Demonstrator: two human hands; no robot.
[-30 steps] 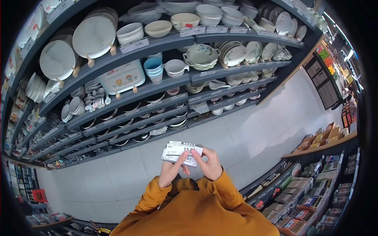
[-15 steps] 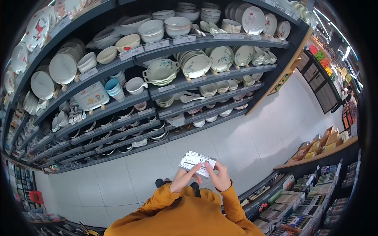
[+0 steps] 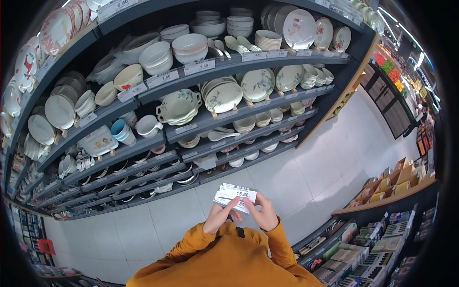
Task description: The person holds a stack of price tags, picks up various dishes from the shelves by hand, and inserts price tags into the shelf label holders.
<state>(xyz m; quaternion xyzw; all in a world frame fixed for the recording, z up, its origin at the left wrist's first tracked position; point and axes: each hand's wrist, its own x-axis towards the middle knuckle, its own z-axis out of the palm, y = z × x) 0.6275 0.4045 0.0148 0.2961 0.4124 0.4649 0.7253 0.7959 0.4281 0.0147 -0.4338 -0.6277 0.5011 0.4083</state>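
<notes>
A small stack of white price tags [image 3: 228,194] is held in front of my chest, its printed side up with "15.80" on the top tag. My left hand [image 3: 218,218] grips the stack from its lower left edge, thumb on the face and fingers beneath. From the lower right, my right hand [image 3: 262,214] closes on the same stack, fingertips against a lower tag that shows ".80". The far ends of the fingers under the stack are partly hidden.
Ahead stands a long shelf unit [image 3: 224,114] with bowls [image 3: 190,46], plates [image 3: 257,85], blue cups [image 3: 123,131] and spoons. Price labels [image 3: 200,66] line its edges. Behind on the right is a lower display [image 3: 373,258] of packaged goods. Pale floor tiles [image 3: 287,184] lie between.
The view has come closer to the shelves, which appear larger and shifted left. Both hands keep hold of the price tags, with the stack slightly further left.
</notes>
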